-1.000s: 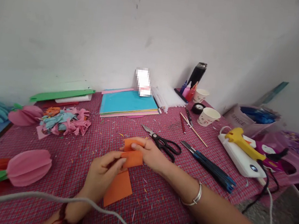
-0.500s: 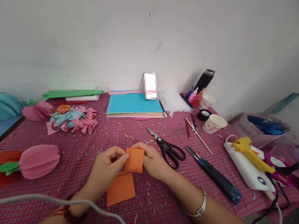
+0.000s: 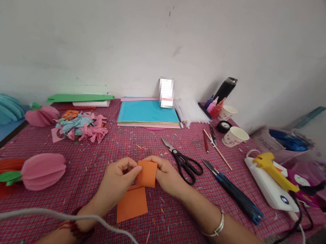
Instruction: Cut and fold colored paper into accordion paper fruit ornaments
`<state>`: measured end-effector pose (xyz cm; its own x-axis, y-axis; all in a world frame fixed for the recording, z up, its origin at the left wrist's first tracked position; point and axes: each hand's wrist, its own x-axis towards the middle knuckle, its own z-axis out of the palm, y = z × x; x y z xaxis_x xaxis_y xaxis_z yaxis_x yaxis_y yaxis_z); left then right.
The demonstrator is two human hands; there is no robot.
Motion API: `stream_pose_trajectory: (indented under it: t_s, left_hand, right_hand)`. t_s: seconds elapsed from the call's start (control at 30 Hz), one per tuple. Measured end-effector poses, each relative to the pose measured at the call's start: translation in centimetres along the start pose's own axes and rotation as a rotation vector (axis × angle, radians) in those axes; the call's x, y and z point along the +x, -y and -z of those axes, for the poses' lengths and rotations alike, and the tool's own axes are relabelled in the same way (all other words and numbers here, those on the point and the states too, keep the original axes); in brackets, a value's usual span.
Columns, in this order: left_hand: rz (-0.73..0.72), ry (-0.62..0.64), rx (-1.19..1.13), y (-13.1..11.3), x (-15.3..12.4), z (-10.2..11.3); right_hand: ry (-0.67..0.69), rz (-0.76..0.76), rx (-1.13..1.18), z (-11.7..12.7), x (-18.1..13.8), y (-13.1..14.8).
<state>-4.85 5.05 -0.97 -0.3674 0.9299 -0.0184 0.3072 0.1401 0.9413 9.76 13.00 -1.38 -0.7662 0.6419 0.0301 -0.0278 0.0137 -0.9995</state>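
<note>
Between my two hands is a small square of orange paper (image 3: pixel 147 174), held up just over the table. My left hand (image 3: pixel 119 178) pinches its left edge, thumb in front. At the right edge my right hand (image 3: pixel 169 177) grips it, with the fingers partly hidden behind the sheet. Below it a second orange paper piece (image 3: pixel 132 205) lies flat on the checked cloth. Black-handled scissors (image 3: pixel 186 162) rest just beyond my right hand, blades pointing away to the left.
Left lie pink (image 3: pixel 43 171) and orange paper fruits and a heap of paper scraps (image 3: pixel 82 126). Coloured sheets (image 3: pixel 149 112) are stacked at the back. To the right are a utility knife (image 3: pixel 213 168), paper cups (image 3: pixel 235 137) and a yellow glue gun (image 3: pixel 275 171). A white cable (image 3: pixel 50 214) crosses in front.
The view has shifted slightly. Both hands keep their hold on the orange paper, almost unmoved.
</note>
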Motion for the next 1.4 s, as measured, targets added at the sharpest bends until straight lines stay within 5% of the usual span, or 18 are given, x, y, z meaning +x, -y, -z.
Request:
stream_pose_trajectory:
  t_s: [0.47, 0.73, 0.9, 1.13, 1.4]
  left_hand:
    - [-0.003, 0.012, 0.021, -0.5, -0.1, 0.0]
    - [-0.247, -0.074, 0.168, -0.5, -1.0, 0.1]
    - [-0.355, -0.120, 0.226, -0.7, -1.3, 0.0]
    - [-0.140, -0.004, 0.067, -0.7, -1.0, -0.1]
    - [0.007, 0.331, 0.001, -1.0, 0.2, 0.4]
  right_hand:
    - [0.057, -0.015, 0.025, 0.4, -0.2, 0.2]
    - [-0.138, 0.033, 0.040, 1.8, -0.2, 1.2]
    - [-0.107, 0.110, 0.034, 2.0, -0.6, 1.7]
    - [-0.109, 0.024, 0.084, 1.4, -0.3, 0.7]
    - [-0.067, -0.078, -0.046, 1.4, -0.3, 0.5]
